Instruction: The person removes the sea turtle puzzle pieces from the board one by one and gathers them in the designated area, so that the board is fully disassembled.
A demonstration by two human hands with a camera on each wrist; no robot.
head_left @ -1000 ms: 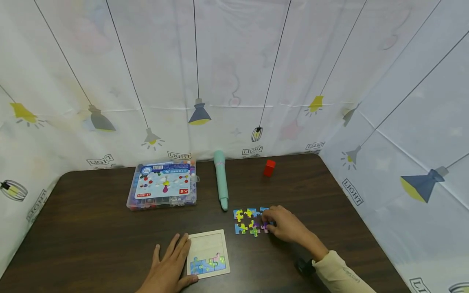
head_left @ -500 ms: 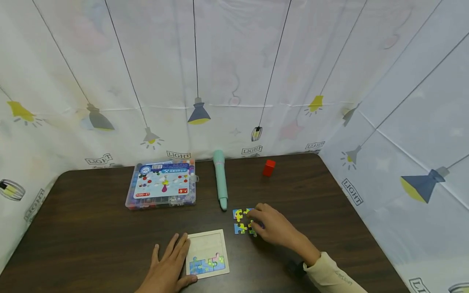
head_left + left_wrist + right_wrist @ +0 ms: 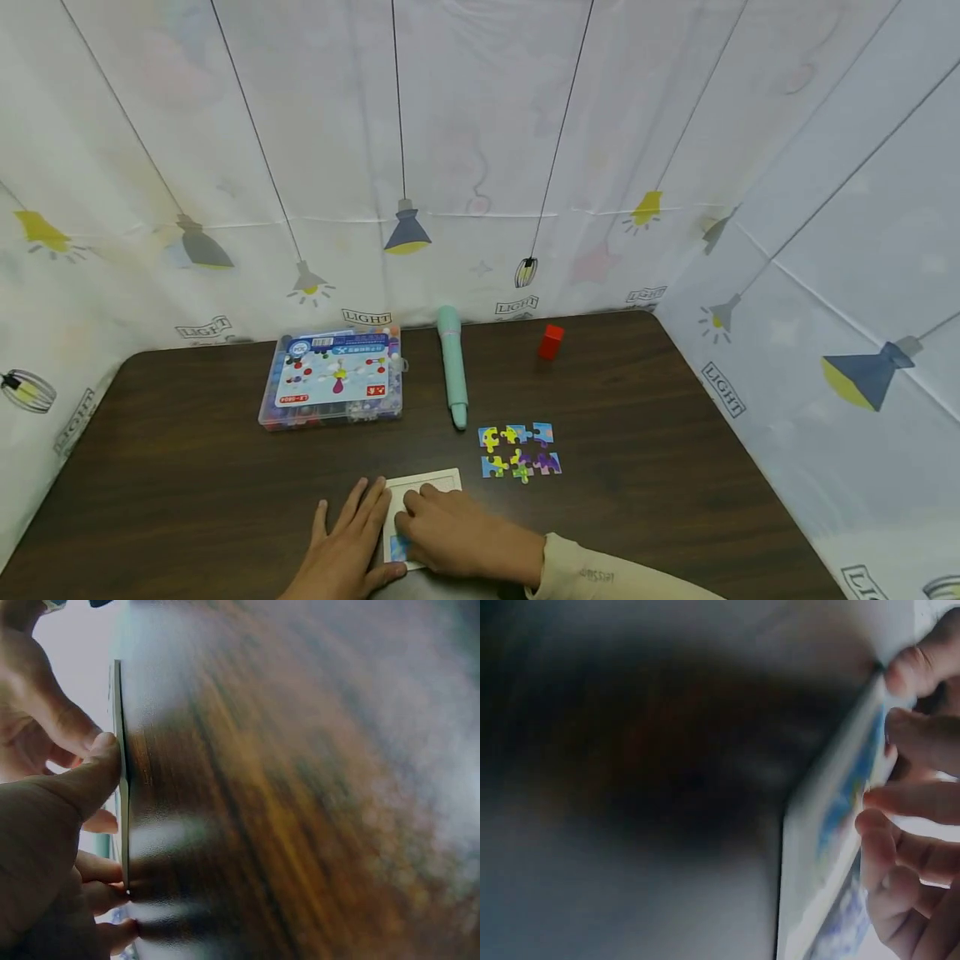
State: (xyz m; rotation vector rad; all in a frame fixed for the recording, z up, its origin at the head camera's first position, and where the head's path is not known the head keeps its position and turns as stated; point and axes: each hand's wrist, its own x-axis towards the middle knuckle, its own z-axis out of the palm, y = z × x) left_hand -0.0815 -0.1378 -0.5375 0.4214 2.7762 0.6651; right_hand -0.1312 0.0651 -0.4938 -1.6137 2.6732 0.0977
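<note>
A square wooden puzzle tray lies near the front of the table. My left hand rests flat along its left edge, fingers spread and thumb at the lower corner. My right hand is over the tray with bent fingers and hides most of it. A blue jigsaw piece shows in the tray's lower left. In the right wrist view, the thumb and index finger touch blue jigsaw pieces in the tray, with a gap between the two. Several loose jigsaw pieces lie in two rows to the right.
A clear plastic box with a printed label stands at the back left. Beside it lies a mint-green pen-shaped object. A red block sits at the back right. A patterned curtain hangs behind the dark wooden table.
My right hand has moved from the loose jigsaw pieces leftward and down onto the tray. The loose pieces appear in the same two rows. The left hand has stayed in place.
</note>
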